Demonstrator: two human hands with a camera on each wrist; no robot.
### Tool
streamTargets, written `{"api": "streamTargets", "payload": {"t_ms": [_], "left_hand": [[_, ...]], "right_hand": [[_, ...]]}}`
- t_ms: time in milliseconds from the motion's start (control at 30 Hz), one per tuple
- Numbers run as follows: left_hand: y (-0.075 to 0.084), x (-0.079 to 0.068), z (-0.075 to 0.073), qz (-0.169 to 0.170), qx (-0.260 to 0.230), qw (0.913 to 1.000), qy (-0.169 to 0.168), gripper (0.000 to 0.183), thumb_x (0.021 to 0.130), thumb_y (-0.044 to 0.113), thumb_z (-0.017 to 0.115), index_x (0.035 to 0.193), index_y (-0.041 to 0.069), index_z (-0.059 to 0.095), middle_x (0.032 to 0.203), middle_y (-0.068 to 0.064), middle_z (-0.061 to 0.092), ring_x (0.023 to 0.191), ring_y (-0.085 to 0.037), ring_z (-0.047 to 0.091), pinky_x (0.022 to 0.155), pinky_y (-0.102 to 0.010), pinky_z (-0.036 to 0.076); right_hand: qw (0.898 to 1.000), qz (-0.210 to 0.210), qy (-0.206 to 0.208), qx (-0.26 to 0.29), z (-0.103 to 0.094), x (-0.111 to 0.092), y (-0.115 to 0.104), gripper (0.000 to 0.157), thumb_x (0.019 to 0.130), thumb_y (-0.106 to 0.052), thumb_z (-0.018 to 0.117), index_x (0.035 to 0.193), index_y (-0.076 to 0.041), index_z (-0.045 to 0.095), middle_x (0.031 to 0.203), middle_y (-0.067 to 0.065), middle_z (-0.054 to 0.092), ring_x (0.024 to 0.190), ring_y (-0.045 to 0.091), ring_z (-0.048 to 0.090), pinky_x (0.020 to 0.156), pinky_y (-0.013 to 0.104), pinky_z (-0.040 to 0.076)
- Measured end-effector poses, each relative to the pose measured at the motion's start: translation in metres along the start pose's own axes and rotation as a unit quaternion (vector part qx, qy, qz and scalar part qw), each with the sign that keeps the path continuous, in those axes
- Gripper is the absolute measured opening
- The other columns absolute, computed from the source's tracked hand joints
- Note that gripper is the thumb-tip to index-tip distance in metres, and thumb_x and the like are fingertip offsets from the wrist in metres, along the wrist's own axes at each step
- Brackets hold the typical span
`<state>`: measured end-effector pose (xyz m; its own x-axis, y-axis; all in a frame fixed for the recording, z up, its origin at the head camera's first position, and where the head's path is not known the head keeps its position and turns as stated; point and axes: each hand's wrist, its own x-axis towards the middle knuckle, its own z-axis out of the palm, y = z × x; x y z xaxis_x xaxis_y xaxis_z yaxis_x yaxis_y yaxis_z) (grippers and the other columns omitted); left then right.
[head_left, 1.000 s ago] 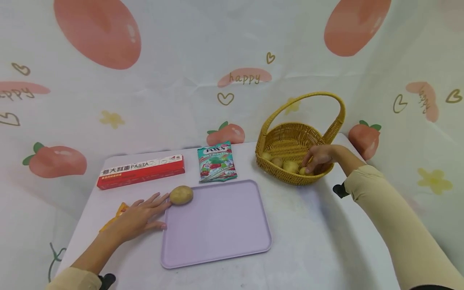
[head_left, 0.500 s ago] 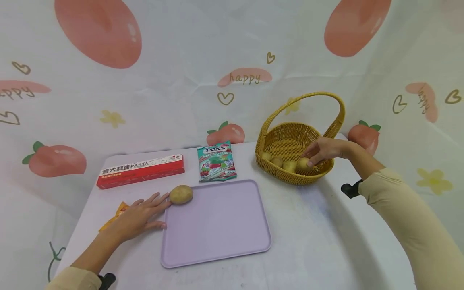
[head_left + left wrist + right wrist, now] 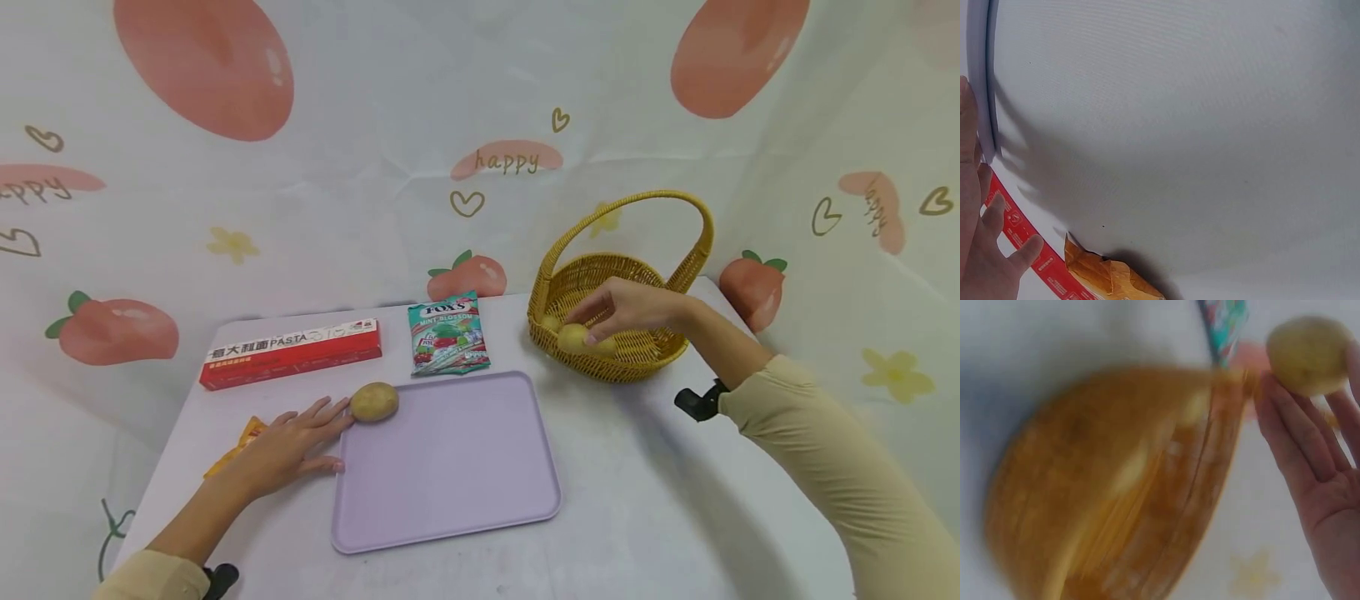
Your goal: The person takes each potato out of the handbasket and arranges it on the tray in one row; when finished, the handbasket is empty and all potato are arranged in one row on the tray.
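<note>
Clearly, the right hand (image 3: 628,305) has a firm pinch on a potato (image 3: 573,338), thumb on one side and fingertips on the other, as the right wrist view also shows. The held potato is at the front left part of a yellow wicker basket (image 3: 615,372) with a tall arched handle. Just beside it in the basket, more potatoes show: one to its right (image 3: 603,346) and one to its left (image 3: 551,322).

The left hand (image 3: 296,446) grasps nothing; its fingers stretch out at the left edge of a lilac tray (image 3: 450,475). A second potato (image 3: 375,403) sits at the tray's back left corner, right by those fingertips; whether they touch it, I cannot tell. An orange packet (image 3: 242,444) lies left of that hand, partly hidden behind it.

Behind the tray lie a red and white pasta box (image 3: 292,358), to the left, and a green Fox's candy bag (image 3: 450,335), nearer the basket. All of this rests on a white table (image 3: 637,492) before a fruit-printed backdrop (image 3: 360,200).
</note>
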<state>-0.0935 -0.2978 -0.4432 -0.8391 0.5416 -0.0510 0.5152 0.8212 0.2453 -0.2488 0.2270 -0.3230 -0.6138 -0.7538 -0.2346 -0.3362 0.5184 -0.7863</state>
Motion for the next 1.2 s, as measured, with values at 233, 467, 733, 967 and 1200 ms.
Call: {"api": "streamTargets", "payload": {"t_ms": [233, 467, 733, 967, 1200], "left_hand": [[0.000, 0.001, 0.001, -0.011, -0.001, 0.9998, -0.015, 0.075, 0.086, 0.055, 0.070, 0.146, 0.015, 0.052, 0.155, -0.012, 0.042, 0.142, -0.043, 0.035, 0.103, -0.066, 0.038], [-0.001, 0.001, 0.002, -0.012, -0.005, 0.9998, -0.015, 0.075, 0.086, 0.054, 0.070, 0.146, 0.015, 0.052, 0.155, -0.013, 0.042, 0.142, -0.043, 0.035, 0.103, -0.067, 0.038], [0.000, 0.000, 0.002, -0.014, -0.003, 0.9998, -0.015, 0.074, 0.086, 0.054, 0.070, 0.146, 0.015, 0.052, 0.155, -0.012, 0.041, 0.142, -0.043, 0.034, 0.103, -0.066, 0.038], [0.002, 0.001, 0.002, -0.017, -0.005, 0.9996, -0.020, 0.074, 0.086, 0.053, 0.070, 0.147, 0.015, 0.051, 0.156, -0.012, 0.040, 0.143, -0.043, 0.033, 0.104, -0.066, 0.037], [0.001, -0.001, 0.001, -0.024, -0.008, 0.9995, -0.019, 0.074, 0.086, 0.053, 0.070, 0.146, 0.014, 0.051, 0.155, -0.013, 0.041, 0.143, -0.043, 0.033, 0.104, -0.067, 0.037]], "right_hand": [[0.997, -0.055, 0.014, 0.049, 0.044, 0.047, -0.023, 0.047, 0.085, -0.010, 0.080, 0.127, 0.003, 0.065, 0.126, 0.012, 0.067, 0.117, 0.027, 0.064, 0.096, 0.037, 0.053], [0.994, -0.066, 0.005, 0.090, 0.103, 0.095, -0.027, 0.042, 0.085, -0.002, 0.077, 0.125, 0.004, 0.066, 0.124, 0.013, 0.068, 0.116, 0.024, 0.064, 0.092, 0.029, 0.055], [0.993, -0.058, 0.008, 0.098, 0.162, 0.135, -0.028, 0.043, 0.083, 0.001, 0.079, 0.123, 0.007, 0.066, 0.121, 0.015, 0.069, 0.112, 0.022, 0.067, 0.088, 0.024, 0.055], [0.995, -0.059, 0.057, 0.052, 0.193, 0.157, -0.038, 0.043, 0.081, -0.002, 0.081, 0.123, 0.002, 0.068, 0.123, 0.012, 0.069, 0.114, 0.018, 0.065, 0.090, 0.020, 0.053], [0.993, -0.058, 0.063, -0.082, 0.199, 0.164, -0.048, 0.053, 0.084, -0.009, 0.081, 0.134, -0.007, 0.063, 0.131, 0.002, 0.065, 0.121, 0.009, 0.058, 0.101, 0.019, 0.044]]}}
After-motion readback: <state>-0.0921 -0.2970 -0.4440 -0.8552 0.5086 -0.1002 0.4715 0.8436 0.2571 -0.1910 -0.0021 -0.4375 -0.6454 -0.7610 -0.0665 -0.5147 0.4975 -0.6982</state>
